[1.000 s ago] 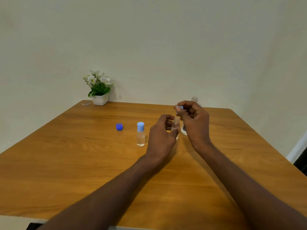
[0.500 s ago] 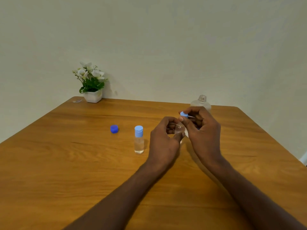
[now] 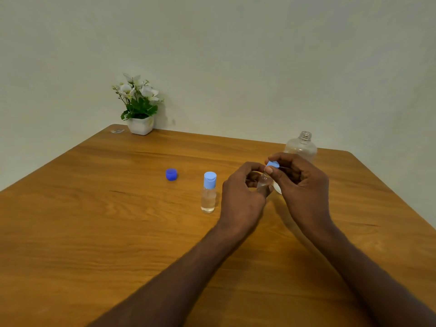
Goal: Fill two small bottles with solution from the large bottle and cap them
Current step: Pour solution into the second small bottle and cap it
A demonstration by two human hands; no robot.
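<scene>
My left hand (image 3: pixel 243 199) grips a small clear bottle (image 3: pixel 263 182) just above the table, mostly hidden by the fingers. My right hand (image 3: pixel 302 187) pinches a light blue cap (image 3: pixel 272 164) right over that bottle's neck. A second small bottle (image 3: pixel 208 192), holding clear liquid and wearing a light blue cap, stands upright to the left of my left hand. The large clear bottle (image 3: pixel 301 147) stands uncapped behind my right hand. Its dark blue cap (image 3: pixel 171 174) lies on the table further left.
A white pot with white flowers (image 3: pixel 139 107) sits at the far left corner of the wooden table (image 3: pixel 94 232). A small clear scrap (image 3: pixel 117 131) lies beside the pot. A white round object (image 3: pixel 278 188) peeks out between my hands.
The light blue cap has come down from above the bottle to its neck. The camera has shifted, and the large bottle now shows behind my right hand.
</scene>
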